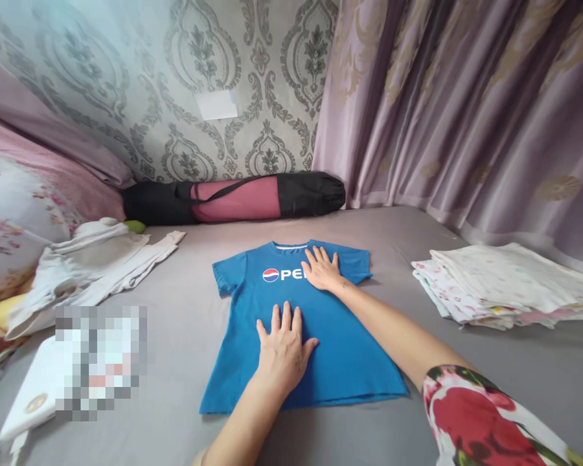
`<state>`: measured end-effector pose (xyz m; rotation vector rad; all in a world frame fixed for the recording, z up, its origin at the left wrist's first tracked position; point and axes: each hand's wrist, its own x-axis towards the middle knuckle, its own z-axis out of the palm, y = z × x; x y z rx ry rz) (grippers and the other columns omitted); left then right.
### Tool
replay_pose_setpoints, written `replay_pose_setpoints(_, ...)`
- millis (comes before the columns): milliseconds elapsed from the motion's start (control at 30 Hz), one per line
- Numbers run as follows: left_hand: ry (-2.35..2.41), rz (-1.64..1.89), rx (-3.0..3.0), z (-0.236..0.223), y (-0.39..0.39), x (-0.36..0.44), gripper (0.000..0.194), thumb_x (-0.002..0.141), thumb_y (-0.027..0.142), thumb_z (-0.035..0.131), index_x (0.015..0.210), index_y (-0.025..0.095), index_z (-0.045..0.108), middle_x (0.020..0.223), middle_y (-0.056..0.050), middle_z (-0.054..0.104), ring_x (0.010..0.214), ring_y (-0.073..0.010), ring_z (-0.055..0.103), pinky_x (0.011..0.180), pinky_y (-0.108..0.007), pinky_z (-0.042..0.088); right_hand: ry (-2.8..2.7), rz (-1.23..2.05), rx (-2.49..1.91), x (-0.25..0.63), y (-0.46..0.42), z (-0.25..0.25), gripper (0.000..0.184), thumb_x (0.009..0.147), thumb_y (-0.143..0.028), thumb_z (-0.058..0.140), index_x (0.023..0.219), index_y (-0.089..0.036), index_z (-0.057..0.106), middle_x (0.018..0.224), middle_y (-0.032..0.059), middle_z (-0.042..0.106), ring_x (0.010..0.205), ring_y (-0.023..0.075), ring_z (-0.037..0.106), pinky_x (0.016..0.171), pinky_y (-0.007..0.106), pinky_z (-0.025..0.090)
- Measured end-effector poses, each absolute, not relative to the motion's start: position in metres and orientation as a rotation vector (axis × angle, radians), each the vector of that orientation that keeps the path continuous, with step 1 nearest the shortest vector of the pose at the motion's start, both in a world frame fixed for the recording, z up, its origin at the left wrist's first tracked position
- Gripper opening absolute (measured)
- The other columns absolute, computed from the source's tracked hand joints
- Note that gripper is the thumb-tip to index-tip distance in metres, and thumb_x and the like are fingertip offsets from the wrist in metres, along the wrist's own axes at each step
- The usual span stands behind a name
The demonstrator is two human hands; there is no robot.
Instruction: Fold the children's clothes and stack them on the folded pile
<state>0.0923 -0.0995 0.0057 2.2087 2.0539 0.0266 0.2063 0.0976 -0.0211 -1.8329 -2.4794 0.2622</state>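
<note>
A blue T-shirt [243, 304] with a white logo on the chest lies spread flat, front up, on the grey bed surface [398, 246]. My left hand [284, 349] rests open and palm down on the shirt's middle, fingers pointing away from me. My right hand [322, 268] lies open and flat on the chest, covering the end of the logo near the right sleeve. Neither hand holds anything.
A stack of folded white patterned cloths [505, 285] sits at the right. Loose white garments [92, 265] lie at the left, with a blurred patch and a white item below them. A black and pink rolled bag [233, 197] lies against the wall. Curtains hang at the right.
</note>
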Motion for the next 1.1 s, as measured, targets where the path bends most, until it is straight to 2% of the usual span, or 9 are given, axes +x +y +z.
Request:
replay_pose_setpoints(200,2.058,-0.059,2.188,0.012,-0.099,0.095,0.067,0.094,0.055,0.036,0.149,0.017,0.034,0.157,-0.014,0.026,0.144,-0.0373,0.024,0.106,-0.068,0.03,-2.354,0.222,-1.923,0.198,0.128,-0.024,0.065,0.099,-0.047,0.014,0.153,-0.011,0.022,0.16,0.0109,0.018,0.147,0.0245,0.012,0.116,0.055,0.006)
replay_pose_setpoints(367,2.044,-0.067,2.176,0.017,-0.101,0.094,0.068,0.094,0.056,0.037,0.149,0.016,0.034,0.157,-0.014,0.027,0.144,-0.0368,0.025,0.106,-0.068,0.031,-2.309,0.211,-1.94,0.197,0.139,-0.023,0.065,0.098,-0.046,0.015,0.152,-0.011,0.025,0.159,0.0106,0.021,0.146,0.0253,0.014,0.117,0.055,0.007)
replay_pose_setpoints(600,2.044,-0.113,2.051,0.034,-0.105,0.09,0.079,0.09,0.06,0.045,0.148,0.008,0.034,0.156,-0.02,0.025,0.144,-0.0392,0.023,0.106,-0.067,0.031,-2.395,0.329,-1.866,0.185,0.1,-0.017,0.07,0.098,-0.049,0.014,0.154,-0.008,0.014,0.162,0.0134,0.002,0.148,0.0269,0.002,0.117,0.054,0.007)
replay_pose_setpoints(767,2.097,-0.112,2.02,0.034,-0.104,0.092,0.08,0.087,0.06,0.05,0.147,0.009,0.036,0.155,-0.02,0.027,0.143,-0.0399,0.023,0.106,-0.067,0.031,-2.642,0.344,-1.516,0.163,0.065,-0.023,0.071,0.097,-0.054,0.013,0.154,-0.013,0.023,0.161,0.0103,0.011,0.148,0.0261,0.007,0.117,0.053,0.003)
replay_pose_setpoints(933,2.121,-0.106,1.988,0.027,-0.101,0.093,0.082,0.085,0.062,0.053,0.147,0.012,0.037,0.155,-0.018,0.028,0.143,-0.0392,0.024,0.106,-0.067,0.031,-2.601,0.302,-1.578,0.147,0.092,-0.022,0.068,0.098,-0.05,0.012,0.153,-0.012,0.023,0.16,0.0081,0.017,0.148,0.0241,0.01,0.117,0.052,0.005)
replay_pose_setpoints(1100,2.128,-0.072,2.008,0.027,-0.101,0.093,0.08,0.085,0.062,0.052,0.147,0.013,0.038,0.155,-0.019,0.028,0.143,-0.0397,0.024,0.106,-0.067,0.031,-2.565,0.315,-1.653,0.138,0.115,-0.02,0.068,0.098,-0.05,0.012,0.154,-0.012,0.022,0.161,0.0062,0.015,0.148,0.0233,0.008,0.118,0.051,0.003)
